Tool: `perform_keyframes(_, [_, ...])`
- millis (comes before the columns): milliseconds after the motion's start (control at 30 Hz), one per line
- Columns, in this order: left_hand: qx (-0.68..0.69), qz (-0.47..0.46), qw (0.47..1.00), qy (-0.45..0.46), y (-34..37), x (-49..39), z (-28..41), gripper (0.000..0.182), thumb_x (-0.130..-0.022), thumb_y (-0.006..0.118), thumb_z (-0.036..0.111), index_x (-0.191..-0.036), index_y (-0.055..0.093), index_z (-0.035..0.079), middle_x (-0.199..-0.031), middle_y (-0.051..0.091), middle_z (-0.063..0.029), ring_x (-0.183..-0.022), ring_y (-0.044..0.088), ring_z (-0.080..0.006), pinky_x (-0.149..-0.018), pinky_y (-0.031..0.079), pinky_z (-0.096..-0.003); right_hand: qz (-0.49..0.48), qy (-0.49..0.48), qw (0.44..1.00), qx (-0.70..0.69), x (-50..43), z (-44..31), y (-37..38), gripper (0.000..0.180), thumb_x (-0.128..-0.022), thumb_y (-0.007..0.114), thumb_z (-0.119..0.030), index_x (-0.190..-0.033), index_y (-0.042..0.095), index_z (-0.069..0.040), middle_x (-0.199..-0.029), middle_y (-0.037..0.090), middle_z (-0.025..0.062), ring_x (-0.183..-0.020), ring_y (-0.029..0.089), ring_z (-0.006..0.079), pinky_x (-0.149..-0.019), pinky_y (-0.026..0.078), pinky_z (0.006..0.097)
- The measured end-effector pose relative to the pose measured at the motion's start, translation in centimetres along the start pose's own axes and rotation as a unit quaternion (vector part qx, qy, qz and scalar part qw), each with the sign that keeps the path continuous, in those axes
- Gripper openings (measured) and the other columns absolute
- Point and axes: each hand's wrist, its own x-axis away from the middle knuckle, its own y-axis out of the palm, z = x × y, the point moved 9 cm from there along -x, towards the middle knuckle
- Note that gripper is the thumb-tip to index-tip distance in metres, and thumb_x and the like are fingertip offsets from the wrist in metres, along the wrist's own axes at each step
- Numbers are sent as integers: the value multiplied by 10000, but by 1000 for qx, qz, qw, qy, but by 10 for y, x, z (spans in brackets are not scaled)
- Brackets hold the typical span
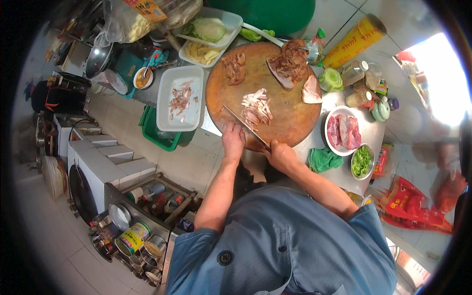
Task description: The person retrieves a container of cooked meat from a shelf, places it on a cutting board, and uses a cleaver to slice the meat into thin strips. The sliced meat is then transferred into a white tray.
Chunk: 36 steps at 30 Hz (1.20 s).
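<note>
My right hand (282, 155) grips the handle of a kitchen knife (246, 126), whose blade is seen nearly edge-on and slants up to the left over a round wooden chopping board (291, 121). My left hand (233, 137) is at the board's near-left edge, fingers close to the blade; what lies under them is hidden. A pile of sliced cooked meat (257, 108) lies just beyond the knife. Farther back on the board are a browned meat slab (233, 69), a large browned chunk of meat (289, 64) and a pale piece of meat (312, 90).
Left of the board stands a white plastic tub (180, 120) with meat slices inside. To the right are a bowl of raw meat (343, 134), a bowl of chopped greens (362, 162) and a green cloth (324, 160). A green bin (162, 140) sits below the tub.
</note>
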Motion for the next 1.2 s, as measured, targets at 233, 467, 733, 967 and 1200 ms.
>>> perform_keyframes(233, [7,4,1000,-11,2,8,-8,148,-701,593,-35,-833,623,25,-918,587,-139,-881,559,-353,-762,485,-426,-13,5,1000,-20,-2,-8,-8,384,-872,626,-354,-883,541,20,-760,639,284,-730,643,444,-650,515,518])
perform_keyframes(467, [9,-24,999,-29,6,4,-9,125,-730,595,-12,-850,616,17,-981,600,-137,-924,566,-357,-788,490,-414,-93,5,984,-155,-20,16,-2,403,-891,608,-357,-952,561,39,-785,658,241,-709,667,367,-657,537,454])
perform_keyframes(733, [-12,-63,993,-96,35,-18,9,716,-799,688,226,-1389,356,-7,-1466,289,-253,-1331,311,-444,-1087,292,-502,-204,214,623,-724,44,139,70,217,-973,526,-274,-899,483,-74,-557,440,30,-378,403,134,-378,361,298])
perform_keyframes(967, [14,-163,985,56,93,-81,-3,620,-779,706,267,-1307,507,12,-1389,468,-183,-1304,375,-406,-1079,309,-490,-102,234,635,-729,93,193,66,255,-971,533,-295,-900,488,-53,-551,441,23,-366,406,137,-377,370,289])
perform_keyframes(1200, [66,-351,916,184,86,-62,27,551,-647,766,318,-1131,648,81,-1265,554,-104,-1196,472,-340,-1011,370,-450,-97,233,625,-738,85,164,91,260,-958,562,-298,-866,499,-64,-542,445,28,-364,404,143,-364,354,295])
